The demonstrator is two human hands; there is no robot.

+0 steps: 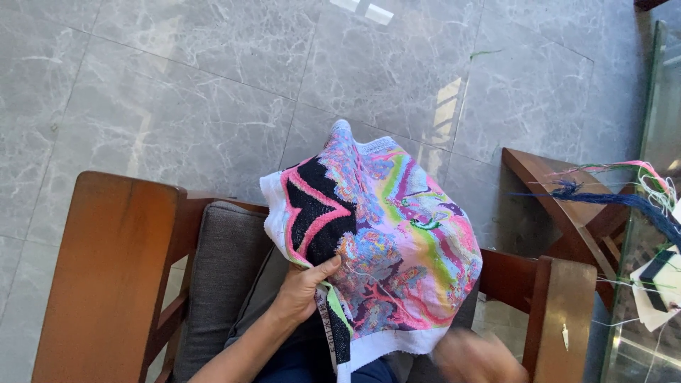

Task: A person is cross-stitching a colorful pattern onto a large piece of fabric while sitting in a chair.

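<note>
Pinching the embroidered cloth (376, 248) at its 8 o'clock edge, the left hand (305, 287) holds it over the lap — right hand (477, 358) blurred, grip unclear; a loose thread could snag or tangle.

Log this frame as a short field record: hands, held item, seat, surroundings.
left hand: grips the lower left edge of the embroidered cloth, thumb on top
right hand: motion-blurred, by the cloth's lower right edge; grip unclear
cloth: multicoloured stitching, white border, raised over the lap
seat: wooden armchair, grey cushion
right side: glass table with loose threads
floor: grey marble tiles
</note>
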